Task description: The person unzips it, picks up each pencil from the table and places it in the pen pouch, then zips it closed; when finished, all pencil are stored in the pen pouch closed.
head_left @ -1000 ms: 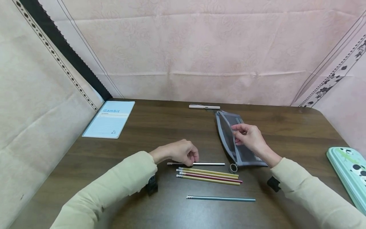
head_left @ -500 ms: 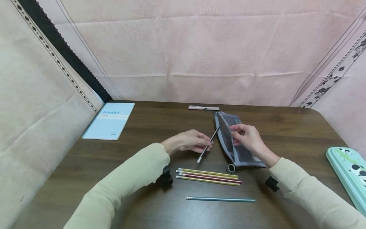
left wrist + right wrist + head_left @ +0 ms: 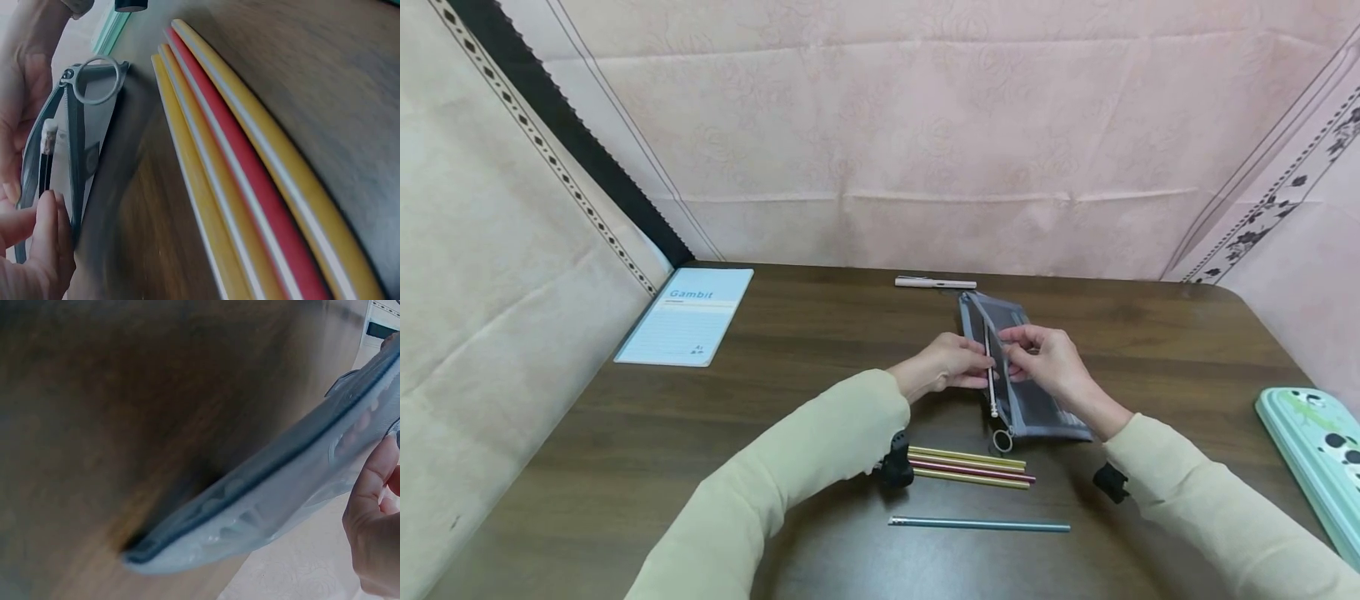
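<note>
A grey see-through zip pouch (image 3: 1048,412) with a ring on its zipper lies on the table, its mouth parted. My right hand (image 3: 1045,357) pinches the near side of the pouch's opening; in the right wrist view the thumb (image 3: 369,487) presses against the pouch wall. My left hand (image 3: 951,365) pinches a dark pencil (image 3: 991,379) within the pouch's mouth. In the left wrist view its white eraser end (image 3: 49,134) sticks up between the zipper edges. Below the left wrist lie several yellow pencils (image 3: 970,477) and a red pencil (image 3: 231,144), side by side.
Closer to me lies a teal pencil (image 3: 979,524). Behind the pouch is a white pen (image 3: 935,283). A light-blue notebook (image 3: 685,317) rests at the table's far left, and a mint-green case (image 3: 1307,458) with cartoon animals sits at the right edge.
My left hand has picked the dark pencil up off the table, carried it right, and turned it lengthwise into the pouch opening. The right hand keeps its grip on the pouch.
</note>
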The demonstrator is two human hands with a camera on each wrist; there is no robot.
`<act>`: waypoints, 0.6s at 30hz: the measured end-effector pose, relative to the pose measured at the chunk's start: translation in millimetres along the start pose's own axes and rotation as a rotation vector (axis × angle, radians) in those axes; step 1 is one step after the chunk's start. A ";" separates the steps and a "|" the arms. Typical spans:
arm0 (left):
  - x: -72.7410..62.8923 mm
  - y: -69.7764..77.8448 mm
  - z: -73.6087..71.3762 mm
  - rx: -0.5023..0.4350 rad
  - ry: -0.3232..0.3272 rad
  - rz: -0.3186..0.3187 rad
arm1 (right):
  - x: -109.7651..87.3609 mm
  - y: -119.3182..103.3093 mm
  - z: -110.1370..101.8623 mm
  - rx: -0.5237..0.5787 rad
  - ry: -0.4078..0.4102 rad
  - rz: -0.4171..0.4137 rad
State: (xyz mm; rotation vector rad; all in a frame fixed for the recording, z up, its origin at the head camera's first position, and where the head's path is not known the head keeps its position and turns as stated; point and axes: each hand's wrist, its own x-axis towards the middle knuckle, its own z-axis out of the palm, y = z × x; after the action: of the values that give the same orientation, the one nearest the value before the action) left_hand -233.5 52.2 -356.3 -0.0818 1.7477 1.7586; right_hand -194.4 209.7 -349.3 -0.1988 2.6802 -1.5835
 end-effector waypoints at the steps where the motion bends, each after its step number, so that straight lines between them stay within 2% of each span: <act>1: 0.4 0.0 1.7 -0.014 0.014 0.008 | 0.3 -0.1 0.0 0.004 -0.004 0.003; 5: -0.2 -0.4 6.5 -0.060 0.041 0.037 | 0.0 -0.1 0.0 0.019 -0.013 0.010; 9: -4.6 -1.9 4.9 -0.054 0.010 0.070 | -1.2 0.7 0.2 0.026 -0.013 -0.010; 11: -8.4 -3.2 -0.5 -0.017 -0.031 0.086 | -1.4 1.1 0.2 0.027 -0.014 -0.012; 14: -16.9 -5.0 -15.4 0.082 -0.128 0.092 | -1.3 1.8 -0.5 0.022 -0.006 -0.014; 18: -30.0 -9.5 -42.3 0.293 -0.272 0.063 | -0.1 3.3 -1.8 0.017 0.006 -0.002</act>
State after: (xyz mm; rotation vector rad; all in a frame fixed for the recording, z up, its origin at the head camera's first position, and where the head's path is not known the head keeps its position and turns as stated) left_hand -221.9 0.8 -355.0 0.3254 1.7969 1.4591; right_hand -194.8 212.9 -351.3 -0.1969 2.6704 -1.6094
